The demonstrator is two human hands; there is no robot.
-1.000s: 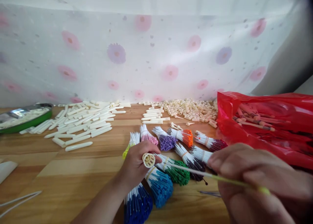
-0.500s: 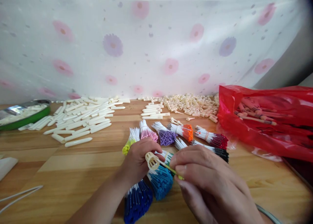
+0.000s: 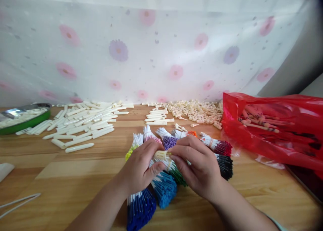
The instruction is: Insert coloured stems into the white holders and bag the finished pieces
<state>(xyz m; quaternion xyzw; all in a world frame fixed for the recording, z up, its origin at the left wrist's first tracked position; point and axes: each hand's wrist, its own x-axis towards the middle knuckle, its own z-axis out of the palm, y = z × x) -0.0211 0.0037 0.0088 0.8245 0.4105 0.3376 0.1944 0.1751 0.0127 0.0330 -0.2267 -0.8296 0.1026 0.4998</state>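
Observation:
My left hand [image 3: 142, 165] is closed around a cream plastic pen barrel [image 3: 161, 155]; its slotted end points right. At that end the fingertips of my right hand [image 3: 196, 165] pinch a thin yellow pen refill [image 3: 170, 153]. Only a bit of the refill shows; the barrel and fingers hide the rest. Bundles of white-shafted refills lie beneath and around both hands: dark blue [image 3: 141, 209], light blue [image 3: 165, 189], green [image 3: 178, 172], black [image 3: 224, 165], dark red [image 3: 218, 145], purple [image 3: 169, 138] and yellow [image 3: 131, 148]. My hands partly cover several of them.
Loose cream barrels [image 3: 83, 123] are heaped at the left, beside a green bowl [image 3: 27, 123] of pale parts. Small slotted pieces [image 3: 196, 110] form a pile at the back. A red plastic bag [image 3: 275, 147] with pens inside lies right. A white cord [image 3: 20, 202] is at lower left.
My left hand has turned the barrel from facing me to pointing right. My right hand has moved up and left, bringing the yellow refill to the slotted end; less of the refill shows.

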